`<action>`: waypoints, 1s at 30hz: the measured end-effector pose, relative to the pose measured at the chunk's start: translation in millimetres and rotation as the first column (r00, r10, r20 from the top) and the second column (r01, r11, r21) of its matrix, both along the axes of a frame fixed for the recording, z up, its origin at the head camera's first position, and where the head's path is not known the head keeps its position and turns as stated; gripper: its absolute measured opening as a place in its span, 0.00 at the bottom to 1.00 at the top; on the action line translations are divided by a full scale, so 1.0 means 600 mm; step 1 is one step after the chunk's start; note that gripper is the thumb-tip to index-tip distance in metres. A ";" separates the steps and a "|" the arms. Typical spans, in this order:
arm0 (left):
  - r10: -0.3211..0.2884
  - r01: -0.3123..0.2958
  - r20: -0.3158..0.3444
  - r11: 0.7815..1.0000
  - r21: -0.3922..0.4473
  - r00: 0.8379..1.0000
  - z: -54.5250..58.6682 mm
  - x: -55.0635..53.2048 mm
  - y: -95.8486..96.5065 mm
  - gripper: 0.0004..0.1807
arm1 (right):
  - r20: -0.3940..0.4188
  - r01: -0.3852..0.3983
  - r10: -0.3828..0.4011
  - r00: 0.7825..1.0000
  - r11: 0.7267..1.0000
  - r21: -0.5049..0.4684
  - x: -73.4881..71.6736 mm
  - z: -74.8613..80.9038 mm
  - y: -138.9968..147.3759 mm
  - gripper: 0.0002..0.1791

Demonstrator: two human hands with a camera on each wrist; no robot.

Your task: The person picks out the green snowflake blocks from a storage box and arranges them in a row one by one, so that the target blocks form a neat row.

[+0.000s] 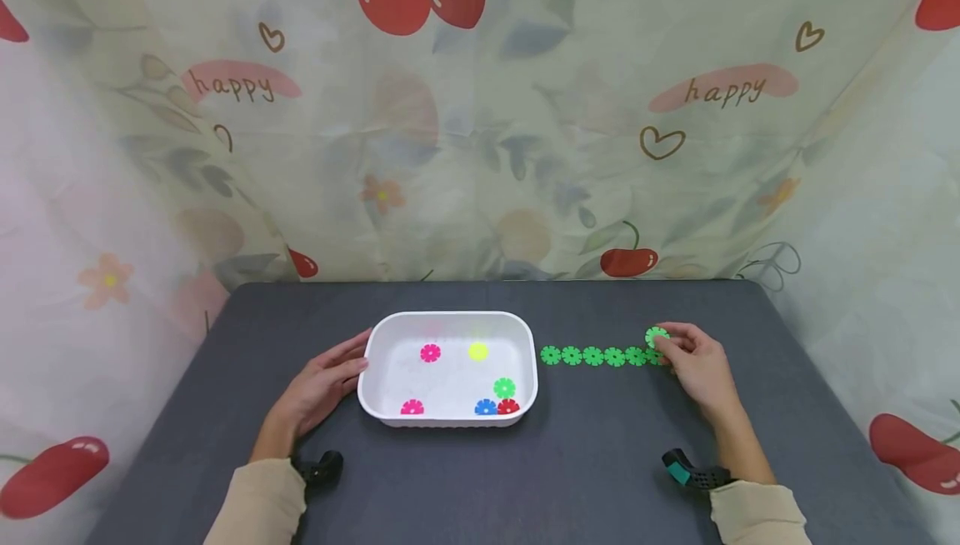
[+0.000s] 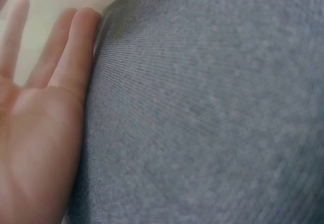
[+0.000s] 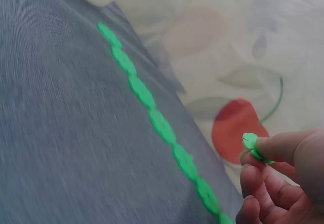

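Note:
A white plastic tray (image 1: pixel 448 423) stands on the table. My left hand (image 1: pixel 324 388) rests against its left end, thumb at the rim; the left wrist view shows straight fingers (image 2: pixel 83 36) reaching to the tray's side. My right hand (image 1: pixel 701 366) pinches a green notched disc (image 1: pixel 657 337) between thumb and fingertips, raised over the right end of a row of green notched discs (image 1: pixel 593 356). Seen from the right wrist, the disc (image 3: pixel 250 141) is held above the table beside the row (image 3: pixel 162 126), partly hidden by the thumb.
Inside the tray lie two pink discs (image 1: pixel 430 352), a yellow disc (image 1: pixel 477 351), a green disc (image 1: pixel 504 387), a blue disc (image 1: pixel 485 407) and a red disc (image 1: pixel 508 406). The dark grey table (image 1: pixel 480 487) is bordered at the back by a printed curtain (image 1: pixel 465 153).

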State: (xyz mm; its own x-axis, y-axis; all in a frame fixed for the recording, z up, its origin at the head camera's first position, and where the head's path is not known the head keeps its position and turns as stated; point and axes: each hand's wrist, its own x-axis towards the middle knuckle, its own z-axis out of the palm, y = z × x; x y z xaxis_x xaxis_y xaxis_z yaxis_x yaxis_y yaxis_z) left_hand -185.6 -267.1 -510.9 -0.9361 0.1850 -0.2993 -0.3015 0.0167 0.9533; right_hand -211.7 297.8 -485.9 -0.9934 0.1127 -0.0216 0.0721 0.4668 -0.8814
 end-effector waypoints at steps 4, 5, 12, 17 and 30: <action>-0.010 0.010 -0.004 1.000 0.000 1.000 0.001 0.000 0.001 0.39 | -0.003 0.039 -0.039 0.999 0.999 0.032 0.007 0.003 0.025 0.26; -0.009 0.009 -0.002 1.000 0.001 1.000 0.002 0.000 0.001 0.39 | -0.006 0.049 -0.049 0.999 0.998 0.041 0.009 0.003 0.031 0.26; -0.007 0.007 0.004 1.000 -0.017 1.000 0.012 0.005 -0.002 0.39 | -0.026 0.109 -0.107 0.994 0.992 0.060 0.015 0.003 0.061 0.27; 0.000 0.001 0.019 0.999 -0.033 1.000 0.013 0.005 -0.003 0.40 | -0.018 0.139 -0.138 0.990 0.985 0.103 0.014 0.002 0.085 0.27; -0.002 0.002 0.026 1.000 0.001 1.000 0.008 0.001 0.002 0.39 | -0.056 0.162 -0.152 0.987 0.896 0.414 0.007 -0.013 0.151 0.20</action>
